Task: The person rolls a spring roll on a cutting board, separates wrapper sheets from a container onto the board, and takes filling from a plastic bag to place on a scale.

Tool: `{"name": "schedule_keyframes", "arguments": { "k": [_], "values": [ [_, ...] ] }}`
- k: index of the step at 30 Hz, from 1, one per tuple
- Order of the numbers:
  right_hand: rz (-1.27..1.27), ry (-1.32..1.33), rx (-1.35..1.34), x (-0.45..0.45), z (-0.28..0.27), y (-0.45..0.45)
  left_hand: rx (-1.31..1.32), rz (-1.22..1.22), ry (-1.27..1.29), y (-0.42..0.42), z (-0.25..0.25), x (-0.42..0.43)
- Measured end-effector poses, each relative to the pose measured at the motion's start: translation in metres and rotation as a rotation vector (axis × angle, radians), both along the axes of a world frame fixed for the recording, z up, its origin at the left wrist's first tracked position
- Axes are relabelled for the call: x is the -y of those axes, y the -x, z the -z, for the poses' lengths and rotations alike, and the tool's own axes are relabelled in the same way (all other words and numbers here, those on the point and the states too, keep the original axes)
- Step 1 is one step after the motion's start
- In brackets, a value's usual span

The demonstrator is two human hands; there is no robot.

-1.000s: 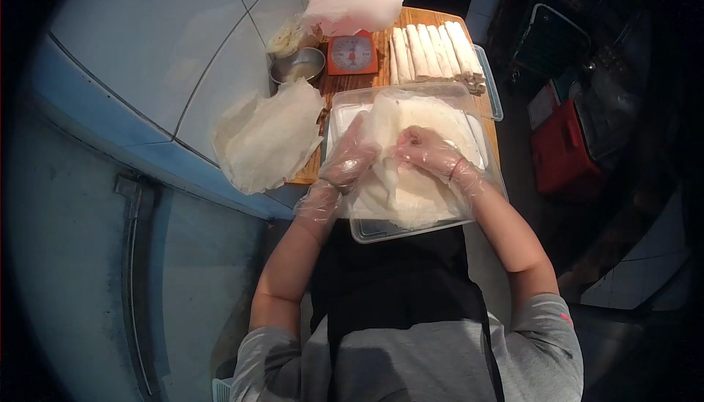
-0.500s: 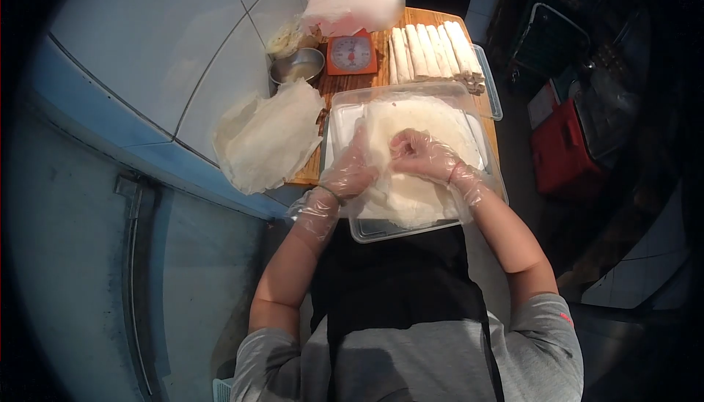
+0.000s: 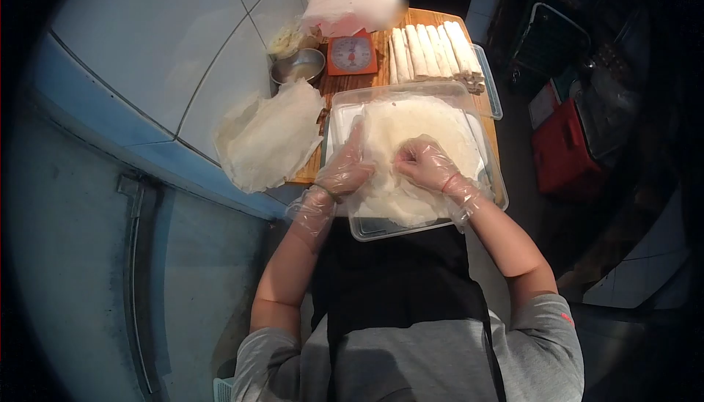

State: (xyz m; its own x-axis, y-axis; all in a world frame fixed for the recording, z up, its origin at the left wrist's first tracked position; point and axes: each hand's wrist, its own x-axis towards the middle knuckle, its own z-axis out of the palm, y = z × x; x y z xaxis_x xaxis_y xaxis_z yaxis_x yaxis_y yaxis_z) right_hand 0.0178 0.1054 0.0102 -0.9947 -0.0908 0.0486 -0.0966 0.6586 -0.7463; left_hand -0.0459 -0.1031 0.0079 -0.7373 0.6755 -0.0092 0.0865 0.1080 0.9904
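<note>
1. The grey right sleeve [image 3: 543, 336] is bearing a small red mark [image 3: 566, 318], too small to read.
2. The gloved left hand [image 3: 348, 167] is lying along the left edge of the pale sheets [image 3: 440, 120], fingers extended.
3. The gloved right hand [image 3: 427, 164] is resting over them, fingers bent toward the thumb; whether it is pinching one, I cannot tell.
4. The sheets are lying in a clear tray [image 3: 345, 109].
5. Beyond, an orange scale [image 3: 353, 54] is showing illegible dial markings.

The left hand [image 3: 346, 167], in clear plastic, points far, fingers extended; the likewise gloved right hand [image 3: 428, 163] curls leftward. Bare forearms [image 3: 292, 263] converge.
</note>
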Motion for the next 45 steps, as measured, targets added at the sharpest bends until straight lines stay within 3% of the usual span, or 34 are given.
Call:
{"name": "schedule_keyframes", "arguments": {
  "k": [2, 5, 8, 11, 12, 14, 16, 18, 21, 22, 24, 25, 27, 28, 31, 34, 36, 38, 39, 40, 41, 45],
  "values": [
    [0.002, 0.096, 0.058, -0.002, 0.001, 0.000, -0.010, 0.006, 0.024, 0.000, -0.003, 0.002],
    [-0.031, -0.018, -0.027, -0.002, -0.003, -0.002, -0.081, -0.034, 0.021, -0.005, -0.005, -0.001],
    [0.079, 0.077, 0.054, -0.005, 0.003, 0.002, -0.134, -0.055, 0.052, 0.002, 0.011, 0.002],
    [0.222, 0.579, 0.281, -0.023, 0.013, 0.006, -0.249, -0.139, 0.131, -0.006, -0.011, 0.002],
    [0.358, 0.659, 0.364, -0.013, -0.019, -0.005, -0.301, -0.179, 0.159, -0.014, -0.023, 0.001],
    [0.327, 0.759, 0.389, -0.024, -0.005, 0.001, -0.518, -0.313, 0.151, -0.026, -0.027, 0.001],
    [0.324, 0.823, 0.410, -0.023, -0.007, 0.001, -0.623, -0.248, 0.156, -0.031, -0.032, 0.002],
    [0.350, 0.849, 0.424, -0.022, -0.014, 0.000, -0.612, 0.016, 0.172, -0.030, -0.037, 0.003],
    [0.320, 1.036, 0.297, -0.029, -0.005, -0.004, -0.947, 0.015, 0.236, -0.031, -0.007, -0.012],
    [0.276, 0.934, 0.295, -0.029, -0.004, -0.001, -0.975, 0.068, 0.276, -0.024, 0.008, -0.016],
    [0.197, 0.730, 0.289, -0.027, -0.005, 0.005, -1.133, -0.005, 0.114, -0.020, 0.029, -0.030],
    [0.136, 0.480, 0.079, -0.024, -0.005, 0.002, -1.207, -0.042, 0.030, -0.020, 0.034, -0.034],
    [0.007, -0.028, -0.323, -0.011, -0.007, -0.013, -1.073, 0.001, 0.270, -0.020, 0.032, -0.038],
    [-0.105, -0.024, -0.373, -0.006, -0.020, -0.020, -1.000, 0.020, 0.389, -0.024, 0.022, -0.038],
    [-0.212, -0.243, -0.143, -0.012, -0.018, -0.022, -0.809, 0.073, 0.870, -0.036, -0.014, -0.038],
    [-0.267, -0.386, -0.082, -0.043, -0.024, -0.008, -0.802, -0.005, 0.870, -0.046, -0.025, -0.033],
    [-0.208, -0.375, 0.049, -0.067, -0.039, 0.005, -1.046, -0.136, 0.939, -0.047, -0.006, -0.024],
    [-0.069, -0.427, -0.308, -0.117, -0.040, 0.025, -1.145, -0.170, 0.965, -0.044, 0.003, -0.016],
    [0.112, -0.254, -0.167, -0.125, -0.062, 0.026, -1.121, -0.139, 0.961, -0.041, 0.003, -0.014],
    [0.174, -0.167, -0.275, -0.138, -0.066, 0.033, -1.096, -0.107, 0.958, -0.040, 0.002, -0.013],
    [0.194, 0.176, -0.079, -0.151, -0.069, 0.036, -1.096, -0.103, 0.983, -0.040, 0.000, -0.014],
    [0.253, 0.282, 0.012, -0.175, -0.071, 0.048, -1.199, -0.108, 0.928, -0.036, -0.007, -0.037]
  ]
}}
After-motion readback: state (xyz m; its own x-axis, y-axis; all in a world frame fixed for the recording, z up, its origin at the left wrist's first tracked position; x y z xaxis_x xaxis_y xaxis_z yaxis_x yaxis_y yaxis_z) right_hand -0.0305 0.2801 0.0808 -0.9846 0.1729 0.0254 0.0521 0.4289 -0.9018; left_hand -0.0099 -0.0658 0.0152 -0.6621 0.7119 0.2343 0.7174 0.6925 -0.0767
